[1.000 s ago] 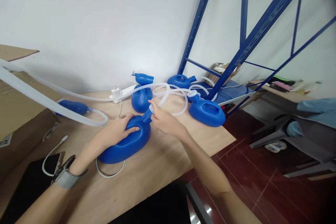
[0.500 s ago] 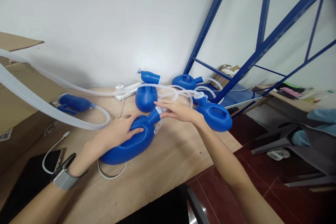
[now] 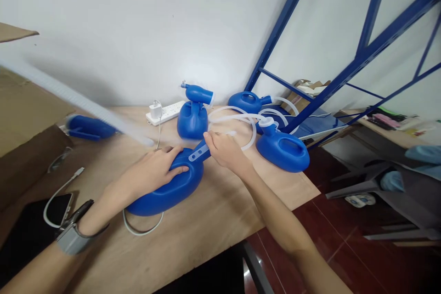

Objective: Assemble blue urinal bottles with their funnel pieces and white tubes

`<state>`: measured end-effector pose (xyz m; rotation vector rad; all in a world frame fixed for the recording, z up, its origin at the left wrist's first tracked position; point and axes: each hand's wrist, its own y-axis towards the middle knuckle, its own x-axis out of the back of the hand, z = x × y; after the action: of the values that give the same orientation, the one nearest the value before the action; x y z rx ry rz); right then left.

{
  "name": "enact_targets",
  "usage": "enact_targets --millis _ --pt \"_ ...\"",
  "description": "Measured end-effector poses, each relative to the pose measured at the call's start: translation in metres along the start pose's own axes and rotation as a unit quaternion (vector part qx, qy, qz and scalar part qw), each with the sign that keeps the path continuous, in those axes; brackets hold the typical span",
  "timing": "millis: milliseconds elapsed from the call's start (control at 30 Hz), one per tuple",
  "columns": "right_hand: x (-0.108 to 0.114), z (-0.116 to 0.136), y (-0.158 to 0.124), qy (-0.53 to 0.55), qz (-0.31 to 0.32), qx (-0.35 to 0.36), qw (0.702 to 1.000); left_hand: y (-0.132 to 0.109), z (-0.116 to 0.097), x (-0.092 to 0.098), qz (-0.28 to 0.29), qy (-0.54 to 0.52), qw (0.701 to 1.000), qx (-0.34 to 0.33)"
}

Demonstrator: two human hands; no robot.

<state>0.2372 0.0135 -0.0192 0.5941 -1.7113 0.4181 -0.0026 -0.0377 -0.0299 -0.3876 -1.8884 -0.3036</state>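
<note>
A blue plastic urinal bottle (image 3: 172, 195) lies on the wooden table with its neck pointing up and right. My left hand (image 3: 153, 170) wraps over its body by the handle, thumb on top. At the mouth of the neck, my right hand (image 3: 223, 149) closes its fingers around the white cap, which is mostly hidden. A whitish strap with holes (image 3: 199, 152) extends from under those fingers along the neck. A clear tube runs behind my right hand toward a second blue bottle (image 3: 284, 149) with a white cap.
Behind stand more blue bottles (image 3: 191, 121) and a white power strip (image 3: 168, 112). On the left are a blurred ribbed hose (image 3: 82, 101), a cardboard box (image 3: 31, 115), a blue funnel-shaped piece (image 3: 90, 127) and a black laptop (image 3: 31, 234). A blue metal rack (image 3: 282, 23) rises at right.
My right hand has gone from flat, extended fingers to a closed grip at the neck. The strap now lies along the neck instead of hanging below. The hose at left has moved and blurs.
</note>
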Motion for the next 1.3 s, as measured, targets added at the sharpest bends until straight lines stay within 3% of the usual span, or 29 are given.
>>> enact_targets --millis 133,300,467,533,633,767,900,1067,1300 --pt "0.005 -0.001 0.003 0.003 0.026 -0.008 1.0 0.001 0.0 0.0 0.003 -0.006 1.0 -0.003" --pt "0.01 -0.002 -0.004 0.026 0.013 0.018 0.999 0.0 -0.005 0.006 0.011 -0.015 1.0 0.015" --pt "0.038 0.011 -0.021 0.081 -0.12 -0.099 0.985 -0.002 -0.007 0.008 -0.005 -0.041 0.999 -0.009" --pt "0.047 0.014 -0.022 0.1 -0.156 -0.066 0.98 -0.002 -0.005 0.007 0.0 -0.04 0.999 -0.005" --pt "0.047 0.009 -0.008 0.139 -0.102 0.042 0.984 -0.002 -0.003 0.004 -0.006 -0.041 0.999 -0.004" --pt "0.032 -0.003 0.015 0.192 0.028 0.061 0.979 -0.001 -0.001 0.002 -0.014 -0.04 0.999 0.002" --pt "0.026 -0.005 0.019 0.199 0.016 0.067 0.978 -0.002 -0.002 0.003 0.015 -0.022 1.0 0.013" --pt "0.028 -0.007 0.016 0.229 0.027 0.088 0.969 -0.003 -0.011 0.009 -0.012 -0.046 0.998 0.035" --pt "0.024 -0.008 0.013 0.203 0.013 0.09 0.975 0.022 -0.022 0.004 -0.004 -0.061 0.992 0.114"
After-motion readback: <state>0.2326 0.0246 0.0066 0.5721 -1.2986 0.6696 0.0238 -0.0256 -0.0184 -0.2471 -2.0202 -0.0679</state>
